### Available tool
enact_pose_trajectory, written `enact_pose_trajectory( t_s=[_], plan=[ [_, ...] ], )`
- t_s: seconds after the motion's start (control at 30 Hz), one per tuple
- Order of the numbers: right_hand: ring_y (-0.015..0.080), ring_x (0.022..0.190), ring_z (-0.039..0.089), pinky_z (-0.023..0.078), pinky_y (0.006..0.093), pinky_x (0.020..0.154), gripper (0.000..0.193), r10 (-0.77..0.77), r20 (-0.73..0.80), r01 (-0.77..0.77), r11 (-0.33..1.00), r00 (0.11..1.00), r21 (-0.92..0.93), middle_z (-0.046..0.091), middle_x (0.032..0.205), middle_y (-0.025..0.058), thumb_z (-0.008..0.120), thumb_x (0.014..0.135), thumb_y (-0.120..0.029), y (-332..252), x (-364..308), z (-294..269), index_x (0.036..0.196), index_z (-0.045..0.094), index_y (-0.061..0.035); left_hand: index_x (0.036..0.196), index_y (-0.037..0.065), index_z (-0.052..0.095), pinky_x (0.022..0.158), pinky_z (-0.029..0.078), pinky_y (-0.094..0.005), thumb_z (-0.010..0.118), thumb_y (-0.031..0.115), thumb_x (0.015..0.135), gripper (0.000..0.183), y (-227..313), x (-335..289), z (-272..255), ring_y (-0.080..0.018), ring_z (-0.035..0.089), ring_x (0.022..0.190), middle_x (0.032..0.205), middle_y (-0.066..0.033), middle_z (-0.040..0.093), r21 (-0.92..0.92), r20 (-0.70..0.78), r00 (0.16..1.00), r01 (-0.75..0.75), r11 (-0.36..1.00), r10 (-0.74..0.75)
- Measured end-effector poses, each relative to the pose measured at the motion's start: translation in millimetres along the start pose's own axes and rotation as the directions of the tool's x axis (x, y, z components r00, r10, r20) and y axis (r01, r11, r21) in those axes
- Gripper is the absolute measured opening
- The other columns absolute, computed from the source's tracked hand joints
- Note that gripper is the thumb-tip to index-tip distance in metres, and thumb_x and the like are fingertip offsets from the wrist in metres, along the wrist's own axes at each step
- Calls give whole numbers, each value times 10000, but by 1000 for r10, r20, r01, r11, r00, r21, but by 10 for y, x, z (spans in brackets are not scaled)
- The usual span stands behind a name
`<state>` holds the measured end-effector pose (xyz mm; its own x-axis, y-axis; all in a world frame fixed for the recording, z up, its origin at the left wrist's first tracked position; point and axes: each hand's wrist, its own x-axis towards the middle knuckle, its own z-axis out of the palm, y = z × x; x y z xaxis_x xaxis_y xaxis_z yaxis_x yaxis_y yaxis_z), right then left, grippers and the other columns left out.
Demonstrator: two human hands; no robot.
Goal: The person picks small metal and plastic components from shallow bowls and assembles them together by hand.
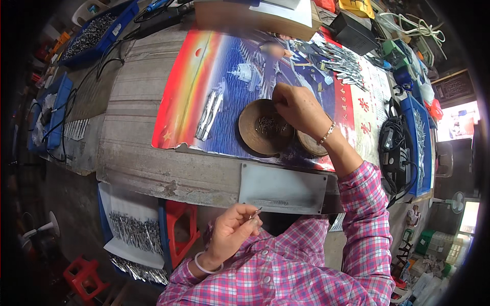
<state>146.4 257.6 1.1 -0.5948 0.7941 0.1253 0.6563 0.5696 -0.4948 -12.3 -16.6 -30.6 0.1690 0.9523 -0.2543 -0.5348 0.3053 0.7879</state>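
Note:
My left hand [232,233] is in front of my body, below the table's near edge. Its thumb and fingers pinch a small thin metal piece [256,213], too small to name exactly. My right hand [301,108] is closed, fingers bent downward, over the right rim of a round brown bowl [250,133]. Whatever its fingertips may hold is hidden. Small dark metal bits [269,125] lie in the bowl. A second round brown container [312,145] shows partly beneath my right wrist.
A printed poster [176,109] covers the tabletop. On it lie slim metal tools [209,116] and a larger pile [343,64]. A metal plate [283,188] lines the near edge. Blue bins [419,148] and black cables [392,140] flank the right; a red stool [182,229] stands below.

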Motion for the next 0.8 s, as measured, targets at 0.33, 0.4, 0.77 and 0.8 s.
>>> enact_pose_trajectory(
  t_s=[0.33,0.4,0.77,0.8],
  plan=[
    [243,675,642,493,324,627,117,-28,13,25,983,1000,181,640,756,138,614,788,-10,-191,-130,-132,903,612,7,1157,-29,509,702,496,-205,535,4,928,232,12,22,-29,-86,592,777,923,-73,613,9,-7,1000,5,1000,-5],
    [116,724,613,494,259,658,143,123,95,-152,892,988,426,635,790,61,608,803,36,-157,-190,-205,945,616,28,1158,-28,507,701,496,-204,535,4,928,234,10,29,-23,-85,591,775,924,-72,613,6,2,1000,-2,1000,2],
    [211,716,678,512,306,652,148,109,16,-102,858,994,504,668,787,162,662,781,-11,-229,-529,-27,926,646,13,1087,-2,538,634,481,-199,549,37,925,168,85,95,125,-68,572,684,872,-73,632,30,-16,1000,3,1000,-2],
    [206,707,679,514,306,642,133,122,22,-115,841,992,528,669,778,155,661,781,-5,-238,-540,2,911,642,15,1087,-2,538,634,481,-199,549,37,925,168,89,94,135,-68,572,684,872,-73,632,35,-14,1000,2,999,-2]
  ],
)
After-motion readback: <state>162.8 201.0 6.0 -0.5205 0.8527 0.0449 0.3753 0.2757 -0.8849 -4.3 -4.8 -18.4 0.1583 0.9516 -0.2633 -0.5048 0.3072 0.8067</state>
